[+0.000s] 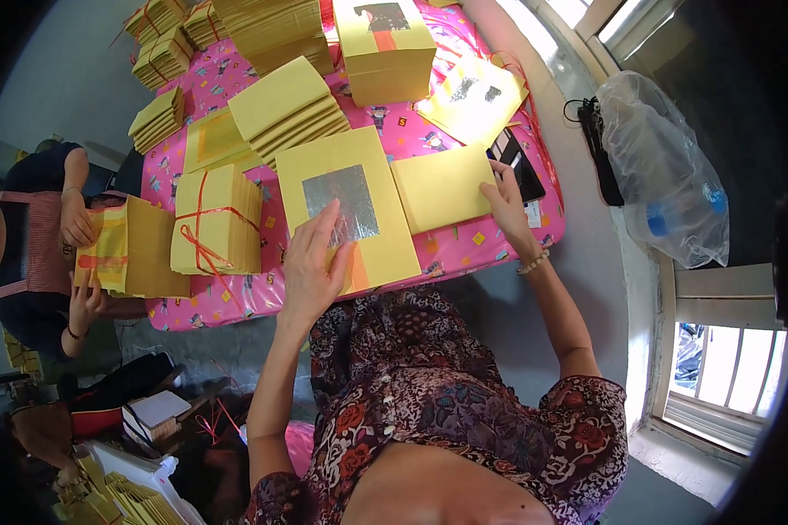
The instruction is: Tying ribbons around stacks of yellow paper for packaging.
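While our left hand (311,262) is resting loosely spread on a yellow sheet (375,250), not gripping, our right thumb and fingers are pinching a plain yellow paper (438,188) by its right end. Both are lying side by side on pink tablecloth (464,249), one showing off a shiny silver square (352,199).

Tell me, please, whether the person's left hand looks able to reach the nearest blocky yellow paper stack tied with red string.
Probably yes: the left hand sits just right of the stack, with only pink patterned tablecloth showing between them.
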Tool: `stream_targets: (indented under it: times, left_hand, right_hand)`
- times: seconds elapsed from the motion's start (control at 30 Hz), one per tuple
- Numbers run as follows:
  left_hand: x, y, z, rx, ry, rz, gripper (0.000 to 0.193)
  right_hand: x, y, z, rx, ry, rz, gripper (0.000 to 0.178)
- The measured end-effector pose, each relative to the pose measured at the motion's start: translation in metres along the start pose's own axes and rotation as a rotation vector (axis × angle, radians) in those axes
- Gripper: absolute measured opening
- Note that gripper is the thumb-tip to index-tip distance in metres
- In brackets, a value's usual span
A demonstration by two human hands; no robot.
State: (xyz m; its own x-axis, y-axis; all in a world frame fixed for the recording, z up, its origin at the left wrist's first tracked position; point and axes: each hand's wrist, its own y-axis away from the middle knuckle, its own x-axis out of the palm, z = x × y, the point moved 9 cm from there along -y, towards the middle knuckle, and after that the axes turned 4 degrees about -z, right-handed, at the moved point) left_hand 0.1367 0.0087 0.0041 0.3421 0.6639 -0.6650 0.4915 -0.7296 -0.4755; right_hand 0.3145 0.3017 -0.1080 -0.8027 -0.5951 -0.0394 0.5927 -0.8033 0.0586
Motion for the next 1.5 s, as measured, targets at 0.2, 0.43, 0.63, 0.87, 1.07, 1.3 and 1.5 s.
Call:
stream_targets:
  times: [0.2, 0.43, 0.63, 0.87, 1.07, 1.3, 1.5]
  left_hand:
    - [0.0, 0.001, 0.001, 0.002, -0.005, 0.008, 0.063]
    - [-0.001, 0.0, -0.002, 0.008, -0.021, 0.013, 0.057]
    - [-0.001, -0.001, -0.002, 0.001, -0.016, 0.037, 0.055]
    - [-0.004, -0.001, -0.014, -0.002, 0.009, 0.003, 0.052]
    - [0.052, 0.03, -0.127, 0.341, 0.275, 0.15, 0.045]
    - [0.168, 0.045, -0.109, 0.118, 0.02, 0.301, 0.087]
    - [0.2, 0.042, -0.074, -0.001, -0.089, 0.247, 0.095]
  right_hand:
    - [0.012, 0.008, 0.012, -0.291, 0.548, -0.039, 0.046]
    - [0.023, 0.016, 0.031, -0.552, 0.936, -0.12, 0.047]
    - [-0.004, 0.0, 0.014, -0.185, 0.382, -0.108, 0.04]
    - [-0.025, 0.02, 0.041, -0.382, 0.021, -0.135, 0.04]
    - [-0.025, 0.023, 0.03, -0.133, -0.061, -0.153, 0.04]
    - [-0.024, 0.005, 0.026, -0.082, -0.175, -0.115, 0.038]
    - [0.009, 0.01, 0.024, -0.309, 0.26, -0.048, 0.039]
